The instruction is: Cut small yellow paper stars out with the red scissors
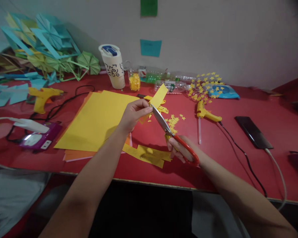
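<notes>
In my left hand (135,114), thumb and fingers pinch a yellow paper strip (160,94) that sticks up past the fingertips. My right hand (178,148) grips red-handled scissors (161,120), whose blade tips meet the strip beside my left thumb. Whether the blades are fully closed is hard to see. Behind the scissors lie small yellow paper stars (173,121) in a loose pile. More yellow strips (149,153) rest near the table's front edge, below my hands. Yellow sheets (96,119) over orange ones lie to the left.
Yellow glue guns lie at left (44,97) and right (206,112), with trailing cords. A white tumbler (113,67), plastic bottles (170,86) and a star cluster (205,87) stand along the back. A phone (253,132) is at right, a purple power strip (42,137) at left.
</notes>
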{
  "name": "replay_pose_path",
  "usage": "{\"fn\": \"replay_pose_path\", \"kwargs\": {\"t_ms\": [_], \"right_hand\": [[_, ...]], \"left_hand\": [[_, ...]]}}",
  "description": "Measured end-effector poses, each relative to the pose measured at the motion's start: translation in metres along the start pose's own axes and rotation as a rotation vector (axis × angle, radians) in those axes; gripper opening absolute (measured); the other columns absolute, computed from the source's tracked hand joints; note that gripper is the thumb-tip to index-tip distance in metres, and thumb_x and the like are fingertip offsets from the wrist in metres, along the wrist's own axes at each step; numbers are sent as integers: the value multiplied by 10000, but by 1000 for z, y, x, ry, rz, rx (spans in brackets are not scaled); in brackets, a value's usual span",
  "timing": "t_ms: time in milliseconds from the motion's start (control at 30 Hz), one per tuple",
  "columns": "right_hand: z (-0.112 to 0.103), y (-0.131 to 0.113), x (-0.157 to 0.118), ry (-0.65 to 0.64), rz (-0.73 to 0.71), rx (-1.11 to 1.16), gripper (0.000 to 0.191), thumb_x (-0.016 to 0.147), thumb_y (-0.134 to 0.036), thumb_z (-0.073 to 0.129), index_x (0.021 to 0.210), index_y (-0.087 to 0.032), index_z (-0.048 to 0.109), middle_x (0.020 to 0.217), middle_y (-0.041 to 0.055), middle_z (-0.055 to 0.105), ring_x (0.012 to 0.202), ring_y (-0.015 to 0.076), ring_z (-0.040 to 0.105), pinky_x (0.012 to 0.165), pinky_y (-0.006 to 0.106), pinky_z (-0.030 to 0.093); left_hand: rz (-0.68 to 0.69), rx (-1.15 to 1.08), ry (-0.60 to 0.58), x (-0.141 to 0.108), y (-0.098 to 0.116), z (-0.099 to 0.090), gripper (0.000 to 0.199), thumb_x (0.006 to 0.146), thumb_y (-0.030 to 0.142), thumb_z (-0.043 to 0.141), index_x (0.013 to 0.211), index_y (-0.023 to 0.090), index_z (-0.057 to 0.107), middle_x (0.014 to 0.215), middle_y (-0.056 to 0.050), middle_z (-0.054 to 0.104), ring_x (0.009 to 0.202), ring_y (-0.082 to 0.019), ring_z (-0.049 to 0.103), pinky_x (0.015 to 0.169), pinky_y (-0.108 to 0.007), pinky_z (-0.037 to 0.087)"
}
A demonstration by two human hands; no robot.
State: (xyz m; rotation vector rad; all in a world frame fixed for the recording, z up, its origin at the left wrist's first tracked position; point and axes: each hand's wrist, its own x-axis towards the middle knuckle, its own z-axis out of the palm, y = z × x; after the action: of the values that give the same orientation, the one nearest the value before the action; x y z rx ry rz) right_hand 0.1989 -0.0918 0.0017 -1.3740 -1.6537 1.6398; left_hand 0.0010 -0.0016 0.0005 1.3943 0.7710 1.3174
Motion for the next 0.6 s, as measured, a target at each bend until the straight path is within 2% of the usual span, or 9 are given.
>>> {"fn": "replay_pose_path", "kwargs": {"t_ms": [300,500,600], "right_hand": [[-1,-2,-1,18,20,2,514,721,-720,503,574,-232,439,272,-102,358,255,70,376,536,278,528],[-2,-3,-1,66,57,-36,517,679,-712,546,562,-216,457,316,-78,390,274,81,418,310,208,332],[-2,-1,0,98,52,-30,484,695,-664,568,562,-214,449,318,-90,362,274,79,419,335,211,371]], "left_hand": [[1,0,-6,0,2,0,149,653,241,689,575,178,578,605,24,536,600,-86,485,611,-244,411],[-1,-17,-10,0,5,-2,150,645,222,686,562,176,570,580,28,525,579,-83,478,599,-243,410],[-13,-5,-9,0,5,-1,135,641,224,682,569,175,579,591,22,546,594,-89,507,622,-249,432]]}}
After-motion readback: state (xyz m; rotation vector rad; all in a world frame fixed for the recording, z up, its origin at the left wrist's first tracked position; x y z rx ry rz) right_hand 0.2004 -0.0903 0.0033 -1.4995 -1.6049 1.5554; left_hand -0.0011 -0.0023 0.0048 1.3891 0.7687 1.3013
